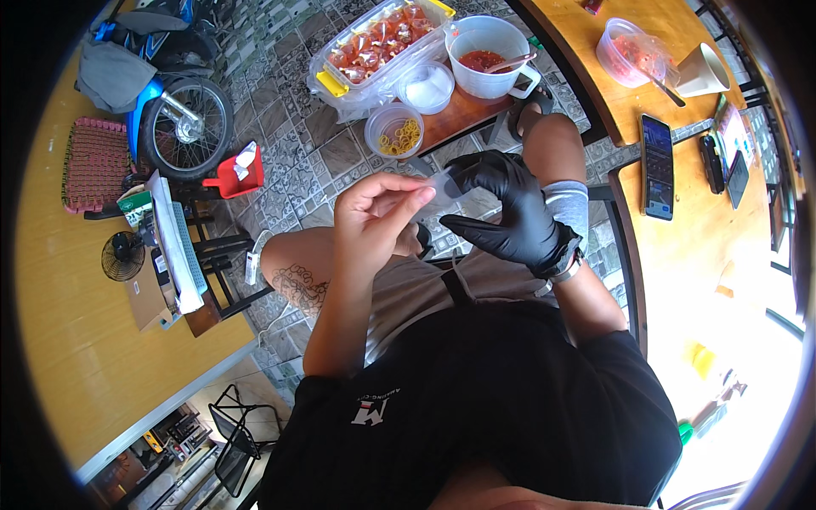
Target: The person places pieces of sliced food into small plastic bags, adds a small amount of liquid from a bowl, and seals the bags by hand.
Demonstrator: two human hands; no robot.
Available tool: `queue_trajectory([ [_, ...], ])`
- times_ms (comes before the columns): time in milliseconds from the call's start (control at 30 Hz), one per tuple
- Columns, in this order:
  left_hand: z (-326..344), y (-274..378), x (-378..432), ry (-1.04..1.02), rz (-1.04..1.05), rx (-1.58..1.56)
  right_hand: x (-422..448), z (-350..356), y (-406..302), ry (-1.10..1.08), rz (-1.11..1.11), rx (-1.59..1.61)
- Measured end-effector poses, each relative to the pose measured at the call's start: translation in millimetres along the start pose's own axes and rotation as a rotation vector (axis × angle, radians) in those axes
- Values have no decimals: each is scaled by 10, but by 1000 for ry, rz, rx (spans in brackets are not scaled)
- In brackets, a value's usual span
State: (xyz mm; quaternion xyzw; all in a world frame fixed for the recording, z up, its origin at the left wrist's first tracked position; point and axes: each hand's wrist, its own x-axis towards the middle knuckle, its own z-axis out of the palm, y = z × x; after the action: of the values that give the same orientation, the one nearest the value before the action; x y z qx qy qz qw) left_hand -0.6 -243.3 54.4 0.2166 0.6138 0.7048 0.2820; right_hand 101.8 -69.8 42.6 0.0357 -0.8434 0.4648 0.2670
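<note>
A small clear plastic bag (444,193) is pinched between the thumb and index finger of my bare left hand (376,213). My right hand (510,207), in a black glove, is at the bag's other side. Its fingertips reach the bag's edge, while the thumb stays well apart from them. Beyond my hands, yellow rubber bands (400,138) lie in a round plastic tub (376,135). Another tub (426,109) holds what look like clear plastic bags. A jug (496,87) contains red sauce (479,61) and a spoon (510,62). Filled bags of red sauce (382,41) crowd a box (377,85) with yellow latches.
A low wooden bench (449,122) supports the containers. On the right-hand table stand a tub of red food (612,64), a cup (701,73) and a phone (656,169). Leftward are a red dustpan (245,182), a motorbike wheel (189,127) and a small fan (123,256).
</note>
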Motion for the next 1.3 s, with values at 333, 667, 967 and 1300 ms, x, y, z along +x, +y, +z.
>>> queue_trajectory([
  [333, -85, -26, 103, -126, -287, -73, 20, -56, 211, -76, -27, 304],
  [667, -236, -163, 48, -124, -323, -120, 95, -152, 225, -121, -116, 161],
  [967, -231, -228, 0, -101, -354, -138, 192, -206, 92, -62, -219, -34],
  [1300, -262, -406, -60, -200, -422, -197, 195, -166, 97, 24, -159, 7],
])
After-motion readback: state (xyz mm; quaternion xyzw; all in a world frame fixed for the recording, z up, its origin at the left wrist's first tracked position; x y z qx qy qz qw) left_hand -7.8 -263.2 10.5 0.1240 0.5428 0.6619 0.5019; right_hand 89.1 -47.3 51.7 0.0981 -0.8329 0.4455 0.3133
